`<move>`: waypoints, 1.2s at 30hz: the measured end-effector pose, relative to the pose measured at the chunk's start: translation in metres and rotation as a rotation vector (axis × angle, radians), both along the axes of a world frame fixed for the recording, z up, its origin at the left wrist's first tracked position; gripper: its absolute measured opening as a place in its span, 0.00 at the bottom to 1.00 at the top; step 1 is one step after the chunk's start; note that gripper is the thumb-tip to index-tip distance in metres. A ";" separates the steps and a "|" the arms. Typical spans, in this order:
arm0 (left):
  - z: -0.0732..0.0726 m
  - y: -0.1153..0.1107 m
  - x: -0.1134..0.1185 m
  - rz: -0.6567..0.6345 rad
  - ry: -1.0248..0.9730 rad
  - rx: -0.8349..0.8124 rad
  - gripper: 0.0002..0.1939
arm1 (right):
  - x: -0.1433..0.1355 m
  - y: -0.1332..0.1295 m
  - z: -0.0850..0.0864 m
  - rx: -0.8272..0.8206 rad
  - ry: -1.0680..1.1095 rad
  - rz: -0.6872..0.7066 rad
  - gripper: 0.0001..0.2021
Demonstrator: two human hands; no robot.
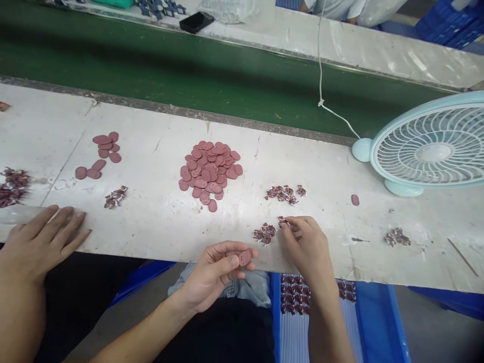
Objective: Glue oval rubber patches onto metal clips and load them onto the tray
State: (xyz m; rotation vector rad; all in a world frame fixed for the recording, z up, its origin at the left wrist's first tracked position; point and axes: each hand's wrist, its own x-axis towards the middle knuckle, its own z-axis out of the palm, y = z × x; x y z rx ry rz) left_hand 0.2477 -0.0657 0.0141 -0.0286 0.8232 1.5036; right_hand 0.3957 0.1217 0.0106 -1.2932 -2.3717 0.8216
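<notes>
Between the thumb and fingers of my left hand is a reddish-brown oval disc with small holes, held just over the table's front edge. My right hand pinches a small brown-and-white figure-like piece at the table surface. Beside those fingertips lies a small cluster of similar pieces, and another cluster sits a little farther back. A large heap of the oval discs spreads over the table beyond my left hand.
A co-worker's hand rests on the table at left, near more discs and small pieces. A light-blue fan stands at right, its white cord crossing the green belt. Below the edge, a blue tray holds rows of pieces.
</notes>
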 end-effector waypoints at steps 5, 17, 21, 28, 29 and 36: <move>0.001 0.003 0.002 -0.018 0.038 -0.020 0.10 | 0.019 -0.029 0.030 -0.414 0.322 -0.108 0.09; 0.004 0.013 0.015 -0.016 0.138 0.037 0.09 | 0.009 -0.086 0.048 -0.732 0.496 -0.065 0.04; 0.004 0.012 0.017 -0.015 0.160 0.018 0.07 | 0.010 -0.083 0.049 -0.759 0.476 -0.048 0.04; 0.006 0.012 0.021 -0.001 0.195 0.012 0.06 | 0.010 -0.080 0.050 -0.871 0.476 -0.049 0.06; 0.005 0.012 0.022 0.005 0.199 0.008 0.06 | 0.010 -0.080 0.049 -0.855 0.465 -0.052 0.07; 0.005 0.012 0.023 0.029 0.243 0.015 0.06 | 0.014 -0.084 0.051 -0.647 0.392 -0.005 0.04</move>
